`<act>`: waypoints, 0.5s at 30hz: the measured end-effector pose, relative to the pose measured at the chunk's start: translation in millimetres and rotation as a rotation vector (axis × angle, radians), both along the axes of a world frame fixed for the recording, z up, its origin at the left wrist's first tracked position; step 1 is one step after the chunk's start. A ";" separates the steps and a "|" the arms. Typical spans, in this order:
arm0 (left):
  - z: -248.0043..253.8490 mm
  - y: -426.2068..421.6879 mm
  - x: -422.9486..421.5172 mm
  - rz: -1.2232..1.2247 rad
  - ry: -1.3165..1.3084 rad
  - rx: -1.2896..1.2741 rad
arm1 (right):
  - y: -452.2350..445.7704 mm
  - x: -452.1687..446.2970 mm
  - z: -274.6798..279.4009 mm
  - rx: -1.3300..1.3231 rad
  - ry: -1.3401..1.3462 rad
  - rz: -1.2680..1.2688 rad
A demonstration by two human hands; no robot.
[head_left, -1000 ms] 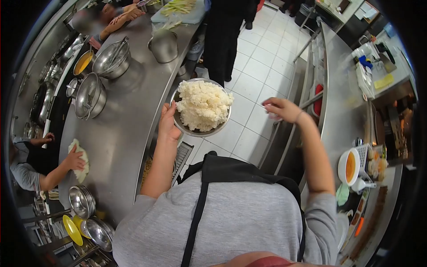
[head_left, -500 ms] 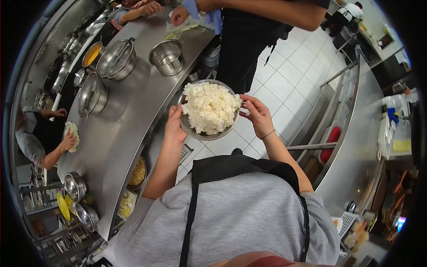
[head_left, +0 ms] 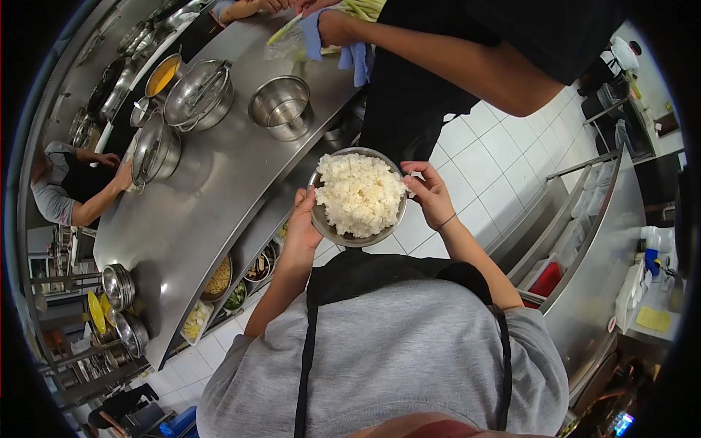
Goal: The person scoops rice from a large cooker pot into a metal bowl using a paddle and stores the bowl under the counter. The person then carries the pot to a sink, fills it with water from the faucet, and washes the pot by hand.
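Observation:
A round metal bowl (head_left: 395, 227) heaped with white cooked rice (head_left: 361, 193) is held in front of my body, over the floor. My left hand (head_left: 301, 232) grips its left side, thumb up on the rim and the other fingers largely hidden beneath. At the opposite rim, my right hand (head_left: 431, 193) has its fingers bent and pinched at the bowl's edge, close to the rice. A few grains seem to be at those fingertips.
A steel table (head_left: 212, 204) on the left carries a metal pot (head_left: 281, 108), strainers over bowls (head_left: 198, 95) and a pan of orange liquid (head_left: 164, 76). A co-worker in black (head_left: 409, 73) stands just ahead, holding a blue cloth (head_left: 355, 62). Steel counter (head_left: 595, 270) at right.
My view has shifted, with more floor showing at lower left. The bowl stays between both hands. The co-worker's arm ahead reaches farther into view; the one at left has moved their hand up the table.

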State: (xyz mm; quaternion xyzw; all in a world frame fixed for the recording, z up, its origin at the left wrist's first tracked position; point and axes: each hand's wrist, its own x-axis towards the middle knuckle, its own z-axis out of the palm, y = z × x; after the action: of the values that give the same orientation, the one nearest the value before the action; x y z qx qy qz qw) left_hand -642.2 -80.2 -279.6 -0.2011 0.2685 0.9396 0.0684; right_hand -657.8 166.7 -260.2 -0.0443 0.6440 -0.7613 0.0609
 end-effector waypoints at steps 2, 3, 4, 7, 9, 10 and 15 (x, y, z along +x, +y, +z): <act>-9.9 -1.1 -14.7 0.002 -0.030 0.005 | -4.4 -14.7 -0.1 -0.392 -0.327 -0.046; -15.4 -4.5 -22.5 -0.039 -0.019 0.056 | -4.6 -18.2 -2.9 -0.382 -0.336 -0.050; -19.8 -5.6 -28.6 -0.040 -0.018 0.066 | -3.3 -25.0 -7.2 -0.327 -0.412 0.011; -32.6 -8.0 -50.9 -0.058 0.056 0.024 | -13.7 -47.5 -12.0 -0.134 -0.640 0.153; -46.9 -5.3 -68.5 -0.112 0.041 0.016 | -20.3 -61.4 -25.0 -0.195 -0.713 0.167; -55.8 -6.1 -76.5 -0.156 0.036 0.000 | -24.4 -68.7 -31.3 -0.260 -0.777 0.191; -66.9 -16.6 -94.3 -0.263 -0.054 -0.083 | -44.8 -88.3 -62.3 -0.338 -0.790 0.112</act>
State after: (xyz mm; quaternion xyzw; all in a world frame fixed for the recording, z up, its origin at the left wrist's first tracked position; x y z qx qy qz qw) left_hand -736.5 -96.8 -346.5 -0.1922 0.3294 0.9047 0.1899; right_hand -746.1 121.9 -322.5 0.2066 0.4341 -0.8101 0.3357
